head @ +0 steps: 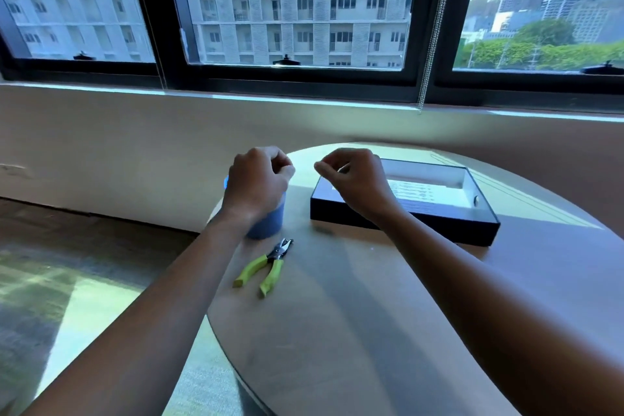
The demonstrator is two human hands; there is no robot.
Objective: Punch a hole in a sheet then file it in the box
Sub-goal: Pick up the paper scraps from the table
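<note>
Head view only: both hands are hovering above the far part of the round tabletop [354,331], forearms reaching in from the bottom corners. Left hand [256,179] is sitting curled into a loose fist, fingers tucked toward the palm; grip is looking closed, and I cannot tell whether anything is pinched inside it. It is hanging right over a blue cup [266,223], covering the cup's top. Right hand [354,179] is likewise curled, thumb and forefinger nearly meeting in a narrow pinch; something thin and pale may be showing at the fingertips, too small to call. It is hovering over the near-left corner of the box [405,224], a shallow dark tray with a pale inner wall, lying flat on the tabletop to the right of the cup. Sheet [415,194] with printed lines is lying flat inside the box, partly hidden by the right wrist. Hole punch [266,267], plier type with green handles spread apart, is lying on the tabletop just in front of the cup, metal head pointing away from the person, touching neither hand. Window [304,10] is running along the wall behind.
</note>
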